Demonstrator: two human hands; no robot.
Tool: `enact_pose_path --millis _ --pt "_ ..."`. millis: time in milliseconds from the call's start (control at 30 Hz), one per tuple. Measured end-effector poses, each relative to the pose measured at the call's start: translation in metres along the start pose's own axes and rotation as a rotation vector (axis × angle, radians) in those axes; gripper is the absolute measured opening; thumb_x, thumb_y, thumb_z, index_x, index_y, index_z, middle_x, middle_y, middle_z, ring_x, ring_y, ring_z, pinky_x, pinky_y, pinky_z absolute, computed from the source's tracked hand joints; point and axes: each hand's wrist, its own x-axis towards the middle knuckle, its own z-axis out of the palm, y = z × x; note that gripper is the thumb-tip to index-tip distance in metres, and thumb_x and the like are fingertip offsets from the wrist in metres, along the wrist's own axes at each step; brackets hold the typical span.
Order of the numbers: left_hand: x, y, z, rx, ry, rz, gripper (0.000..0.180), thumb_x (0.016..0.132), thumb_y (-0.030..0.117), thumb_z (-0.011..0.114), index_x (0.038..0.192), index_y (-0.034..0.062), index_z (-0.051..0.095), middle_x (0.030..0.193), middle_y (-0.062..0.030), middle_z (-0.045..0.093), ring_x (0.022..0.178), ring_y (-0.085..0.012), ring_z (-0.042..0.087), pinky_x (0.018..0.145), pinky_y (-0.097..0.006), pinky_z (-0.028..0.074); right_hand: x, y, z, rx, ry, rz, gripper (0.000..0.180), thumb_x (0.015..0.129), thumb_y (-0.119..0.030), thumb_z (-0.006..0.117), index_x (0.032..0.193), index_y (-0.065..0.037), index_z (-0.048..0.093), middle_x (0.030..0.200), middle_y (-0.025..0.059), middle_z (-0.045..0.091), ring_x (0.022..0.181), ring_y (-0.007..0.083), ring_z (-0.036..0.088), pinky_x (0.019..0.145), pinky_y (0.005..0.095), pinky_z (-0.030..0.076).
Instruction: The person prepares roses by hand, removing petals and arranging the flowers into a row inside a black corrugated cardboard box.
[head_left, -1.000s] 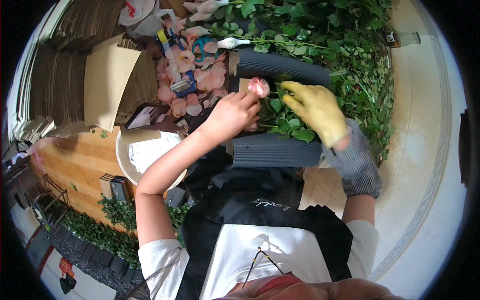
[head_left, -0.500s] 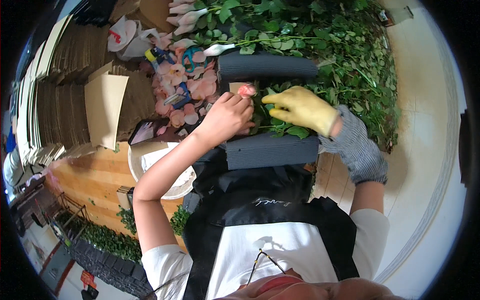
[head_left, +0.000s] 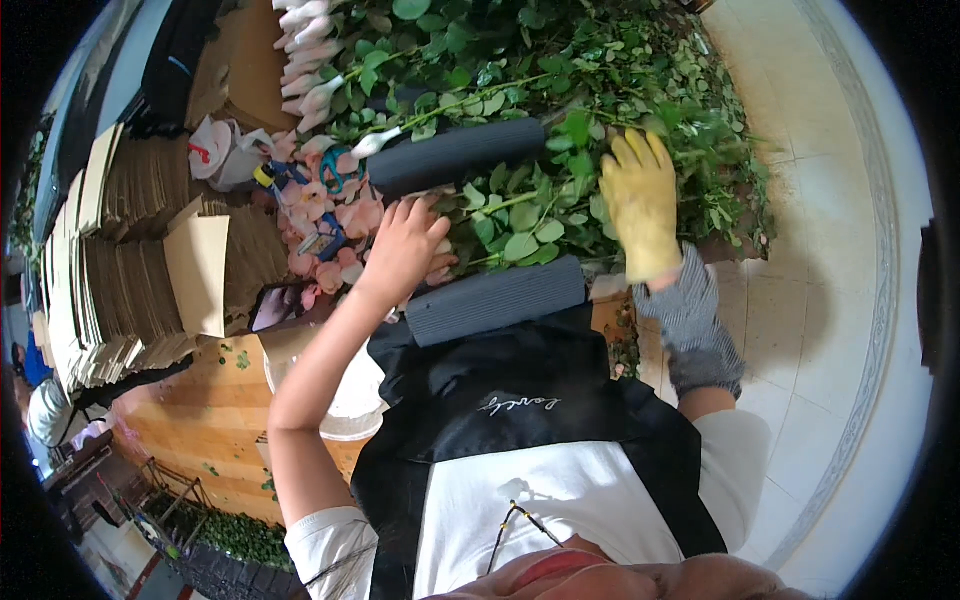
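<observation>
My bare left hand (head_left: 400,248) is closed, its fingers bent down at the left end of the gap between two dark grey ribbed pads, the far one (head_left: 455,157) and the near one (head_left: 500,300). What its fingers hold is hidden beneath them. Leafy green rose stems (head_left: 520,218) lie in that gap, running right from the hand. Over the leaves at the right end, my right hand (head_left: 642,205), in a yellow-coated glove with a grey knit cuff, is open with its fingers stretched away from me.
Loose pink petals (head_left: 305,205) lie left of the pads, beside teal-handled scissors (head_left: 333,170). Rose heads in white sleeves (head_left: 310,60) line the back. Stacked cardboard sheets (head_left: 135,260) stand at far left. A white tub (head_left: 350,400) sits below my left forearm; leafy stems (head_left: 690,110) cover the back right.
My right hand has swept right and outward along the stems, and its fingers have spread. The view has shifted. The pink rose head seen by my left hand is now hidden.
</observation>
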Motion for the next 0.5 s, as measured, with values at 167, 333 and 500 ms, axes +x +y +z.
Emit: enact_pose_path --millis 167,333,500 --pt "-0.003 0.015 0.014 -0.084 0.11 -0.096 0.047 0.073 0.027 0.084 0.107 0.0037 0.061 0.134 -0.0181 0.051 0.119 -0.0381 0.051 0.099 -0.049 0.046 -0.075 -0.005 0.101 0.677 -0.096 0.43 0.025 0.086 -0.017 0.071 0.11 -0.01 0.069 0.117 0.0111 0.07 0.117 0.0328 0.06 0.111 0.0474 0.041" --pt "-0.022 0.006 0.019 -0.176 0.095 -0.163 0.048 0.076 0.031 0.083 0.11 0.0051 0.061 0.131 -0.0193 0.05 0.117 -0.0398 0.05 0.098 -0.05 0.045 -0.041 0.005 0.057 0.852 -0.009 0.256 0.033 0.09 -0.012 0.07 0.121 -0.003 0.066 0.115 0.019 0.069 0.106 0.0385 0.063 0.095 0.0467 0.05" --pt "-0.007 0.008 0.004 -0.096 0.111 -0.117 0.048 0.076 0.035 0.083 0.108 0.0066 0.062 0.12 -0.0197 0.051 0.112 -0.0394 0.05 0.095 -0.05 0.044 -0.033 -0.002 0.102 0.733 0.037 0.088 0.023 0.086 -0.013 0.07 0.105 -0.001 0.064 0.088 0.0176 0.064 0.084 0.0379 0.06 0.075 0.0482 0.049"
